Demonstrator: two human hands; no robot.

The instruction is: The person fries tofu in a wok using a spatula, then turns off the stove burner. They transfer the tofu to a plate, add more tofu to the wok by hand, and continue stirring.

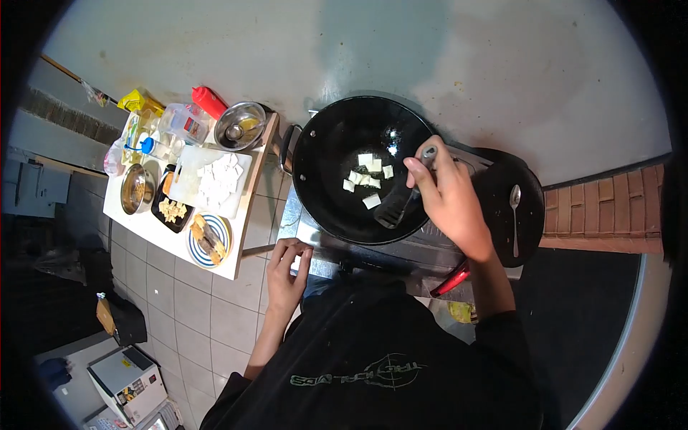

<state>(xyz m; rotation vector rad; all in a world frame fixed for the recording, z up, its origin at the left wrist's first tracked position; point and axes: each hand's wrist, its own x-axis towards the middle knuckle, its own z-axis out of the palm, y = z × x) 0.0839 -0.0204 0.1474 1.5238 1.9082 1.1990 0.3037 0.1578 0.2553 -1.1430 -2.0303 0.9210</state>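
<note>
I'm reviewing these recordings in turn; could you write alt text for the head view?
The right hand holds a black slotted spatula in a dark wok beside pale cubes. The left hand is near the stove; a table at left bears a cutting board, metal bowls and a striped plate.

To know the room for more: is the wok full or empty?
Neither: the wok holds a few white pieces near its middle, and much of its black inside shows.
</note>
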